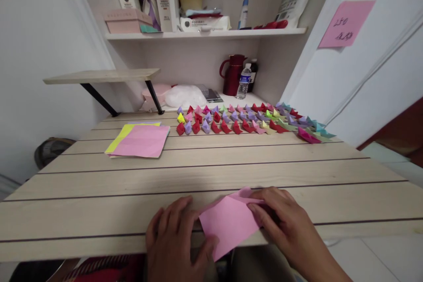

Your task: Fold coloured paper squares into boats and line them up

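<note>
A pink sheet of paper (229,224) is at the table's front edge, its lower corner reaching past the edge. Along its top and right side the paper is partly folded over. My right hand (280,216) pinches the folded upper right part between thumb and fingers. My left hand (176,233) is at the left side, its thumb on the lower left edge of the paper and its index finger by the left corner. The left hand's other fingers are curved over the table.
Beyond lies a stack of pink and yellow paper sheets (143,141). Several rows of small folded paper boats (226,127) stand along the table's back. Behind them are a red jug (234,75), a water bottle (243,83) and a small raised shelf (102,76).
</note>
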A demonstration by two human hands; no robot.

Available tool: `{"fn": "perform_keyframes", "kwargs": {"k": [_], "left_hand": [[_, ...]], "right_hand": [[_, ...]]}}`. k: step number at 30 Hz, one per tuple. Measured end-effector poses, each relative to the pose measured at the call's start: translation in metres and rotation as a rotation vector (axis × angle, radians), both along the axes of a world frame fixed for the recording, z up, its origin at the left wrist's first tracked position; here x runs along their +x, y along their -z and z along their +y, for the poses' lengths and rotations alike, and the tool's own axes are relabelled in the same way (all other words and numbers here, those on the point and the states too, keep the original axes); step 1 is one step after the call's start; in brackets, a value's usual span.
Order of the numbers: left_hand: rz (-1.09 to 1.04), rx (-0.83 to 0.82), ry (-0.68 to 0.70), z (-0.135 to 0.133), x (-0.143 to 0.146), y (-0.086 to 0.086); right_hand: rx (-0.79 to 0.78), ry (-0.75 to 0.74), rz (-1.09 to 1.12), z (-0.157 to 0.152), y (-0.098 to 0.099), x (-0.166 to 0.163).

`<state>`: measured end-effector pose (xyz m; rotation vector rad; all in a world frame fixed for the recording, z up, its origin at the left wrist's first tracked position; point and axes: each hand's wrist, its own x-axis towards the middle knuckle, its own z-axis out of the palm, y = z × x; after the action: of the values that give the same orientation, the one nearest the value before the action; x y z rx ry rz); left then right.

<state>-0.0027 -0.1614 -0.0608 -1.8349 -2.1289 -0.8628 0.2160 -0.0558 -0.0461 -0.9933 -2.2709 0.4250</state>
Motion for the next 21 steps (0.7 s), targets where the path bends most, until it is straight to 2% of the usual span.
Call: {"fn": "perform_keyframes", "kwargs": {"k": [5,10,14,21], "left_hand": [[0.027,-0.022,0.016,-0.001,0.001,-0.002],[0.078,-0.015,0.025,-0.001,0.002,0.003],[0.127,-0.001,0.014,-0.002,0.004,0.005],[0.137,0.139,0.027,-0.005,0.0,0.011]], "right_hand": [[-0.048,0.023,-0.058,0.005,-0.005,-0.004],[0.05,0.142,-0.128,0.013,0.005,-0.007],[0.09,0.141,-0.164,0.015,0.009,-0.006],[0.067,0.153,-0.161,0.012,0.006,-0.008]]}}
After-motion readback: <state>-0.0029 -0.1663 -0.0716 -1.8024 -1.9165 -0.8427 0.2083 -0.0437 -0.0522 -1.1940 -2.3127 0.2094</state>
